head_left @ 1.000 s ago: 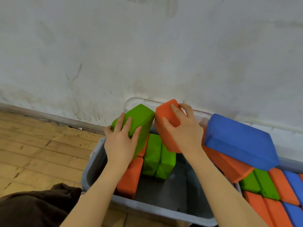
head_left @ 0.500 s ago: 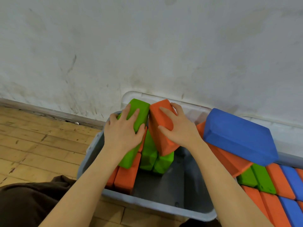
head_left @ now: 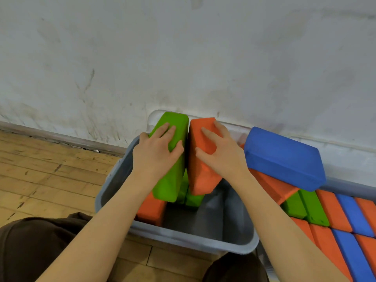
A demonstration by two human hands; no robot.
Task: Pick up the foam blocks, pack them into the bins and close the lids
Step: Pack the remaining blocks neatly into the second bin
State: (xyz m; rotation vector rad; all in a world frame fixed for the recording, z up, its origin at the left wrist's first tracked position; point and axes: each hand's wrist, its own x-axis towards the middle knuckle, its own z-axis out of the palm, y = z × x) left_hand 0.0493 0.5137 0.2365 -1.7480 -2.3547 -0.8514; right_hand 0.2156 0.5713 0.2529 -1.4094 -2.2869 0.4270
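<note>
- Here my left hand [head_left: 155,153] is gripping the green rectangular foam block [head_left: 172,157], upright by the grey plastic bin's [head_left: 183,237] left wall, saving room.
- My right hand [head_left: 220,155] is clasping the orange rectangular foam block [head_left: 200,169], pressing it alongside.

Both forearms are bare, with no sleeves, watch or rings showing on the left hand [head_left: 156,153] or right hand [head_left: 221,157]. Dark brown cloth covers the left knee [head_left: 34,251] and the right knee [head_left: 236,269].
</note>
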